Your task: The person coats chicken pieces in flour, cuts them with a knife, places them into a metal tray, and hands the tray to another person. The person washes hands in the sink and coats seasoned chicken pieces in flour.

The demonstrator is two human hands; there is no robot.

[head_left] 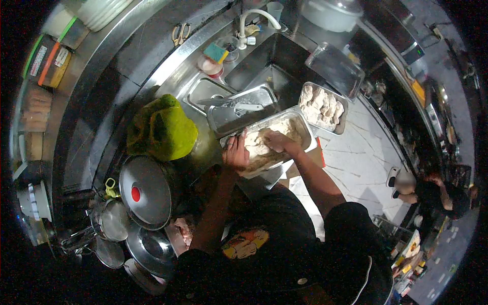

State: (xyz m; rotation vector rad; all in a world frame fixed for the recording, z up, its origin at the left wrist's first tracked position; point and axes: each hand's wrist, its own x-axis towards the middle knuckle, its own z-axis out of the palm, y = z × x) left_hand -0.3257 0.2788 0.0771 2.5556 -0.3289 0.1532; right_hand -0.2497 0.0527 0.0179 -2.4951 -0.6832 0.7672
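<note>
A deep metal tray (308,126) of pale floury coating lies in front of me. My left hand (237,152) rests at the tray's left end, fingers apart over its edge, with a ring on one finger. Inside the tray, my right hand (280,142) is pressed into the flour with its fingers bent down; what they hold, if anything, is hidden. Beyond the right end sits a second tray (346,109) of flour-coated pieces (322,105). Behind the flour tray, an empty-looking metal pan (218,122) has a white-handled utensil (248,107) across it.
A sink (264,66) with a white tap (243,30) is at the back. Left are a yellow-green bag (175,132), a round lid (147,190) and strainers (114,220). A clear lid (335,68) leans beside the sink. Another person (442,198) is far right.
</note>
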